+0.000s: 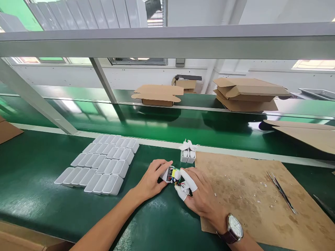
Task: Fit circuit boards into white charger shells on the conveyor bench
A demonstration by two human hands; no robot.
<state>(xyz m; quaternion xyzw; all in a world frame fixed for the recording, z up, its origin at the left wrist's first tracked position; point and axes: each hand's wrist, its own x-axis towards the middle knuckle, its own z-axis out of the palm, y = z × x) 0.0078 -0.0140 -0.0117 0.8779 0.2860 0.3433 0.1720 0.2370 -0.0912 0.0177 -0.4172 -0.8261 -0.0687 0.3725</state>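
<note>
My left hand (151,177) is closed around a small white plastic case (165,174) on the green bench. Between finger and thumb, both in white finger cots, my right hand (200,190) grips a circuit board (176,174) with a yellow component and white parts. One end of the board meets the mouth of the case; how far in it sits I cannot tell. Just beyond my hands stand two white cases (187,156) with white parts sticking out of their tops. To the left, several rows of white open cases (102,167) lie side by side.
A stained cardboard sheet (235,195) covers the bench at right, with tweezers (281,191) on it. Behind runs a green conveyor belt (162,122). Flattened cardboard boxes (248,94) are stacked on the far ledge. A metal frame beam (167,45) crosses overhead.
</note>
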